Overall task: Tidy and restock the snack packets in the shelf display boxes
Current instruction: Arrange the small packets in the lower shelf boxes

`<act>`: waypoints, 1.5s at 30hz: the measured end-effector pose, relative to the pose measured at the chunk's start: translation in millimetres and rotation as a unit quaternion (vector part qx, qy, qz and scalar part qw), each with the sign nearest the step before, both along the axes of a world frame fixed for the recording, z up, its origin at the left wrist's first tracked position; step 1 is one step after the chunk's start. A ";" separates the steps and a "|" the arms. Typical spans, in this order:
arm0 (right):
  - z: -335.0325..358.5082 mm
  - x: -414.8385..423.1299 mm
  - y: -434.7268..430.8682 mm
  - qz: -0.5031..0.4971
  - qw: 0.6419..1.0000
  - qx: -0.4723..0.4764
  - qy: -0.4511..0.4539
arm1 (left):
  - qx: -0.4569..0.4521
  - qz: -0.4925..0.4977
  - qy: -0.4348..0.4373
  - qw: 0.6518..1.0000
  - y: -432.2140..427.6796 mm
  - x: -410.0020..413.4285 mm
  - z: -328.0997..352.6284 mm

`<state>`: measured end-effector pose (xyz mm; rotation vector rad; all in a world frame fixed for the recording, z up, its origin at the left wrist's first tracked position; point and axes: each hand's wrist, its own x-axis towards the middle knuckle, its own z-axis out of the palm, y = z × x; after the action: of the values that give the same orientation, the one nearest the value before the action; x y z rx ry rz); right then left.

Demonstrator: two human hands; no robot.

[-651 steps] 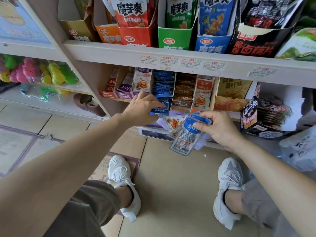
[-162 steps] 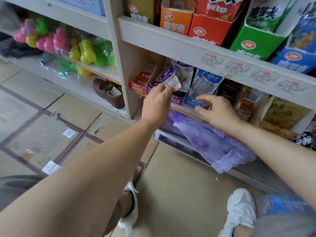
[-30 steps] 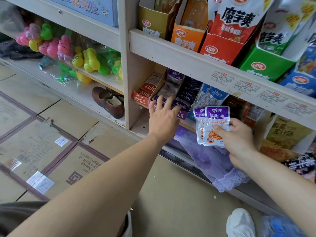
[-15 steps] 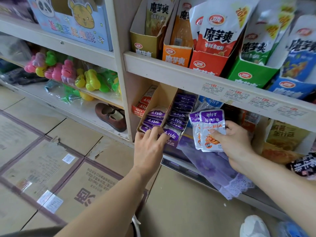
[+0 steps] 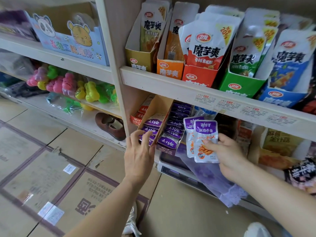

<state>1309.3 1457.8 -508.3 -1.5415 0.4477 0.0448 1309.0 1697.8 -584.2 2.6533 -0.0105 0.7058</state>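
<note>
display box (image 5: 154, 106) holds purple packets (image 5: 152, 122); right hand (image 5: 228, 155) grips two

The left hand (image 5: 139, 155) covers the front packets of the display box (image 5: 158, 106), whose front edge is hidden. The price labels (image 5: 227, 104) are too small to read. The blue box (image 5: 282, 98) runs past the right edge

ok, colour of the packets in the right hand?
Purple top, silver-white body, orange picture: packets, head view.

Purple-topped snack packets (image 5: 206, 141) held upright beside a tilted cardboard display box (image 5: 158, 110) half-filled with matching packets.
</note>
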 end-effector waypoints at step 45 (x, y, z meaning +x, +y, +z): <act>-6.3 6.5 4.6 -0.005 0.999 -0.044 0.018 | 0.029 -0.100 0.057 0.993 21.5 90.3 70.1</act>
<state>1315.7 1462.3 -514.6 -1.6263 0.4903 0.0461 1399.3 1719.3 -514.1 2.6946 -0.2660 0.4947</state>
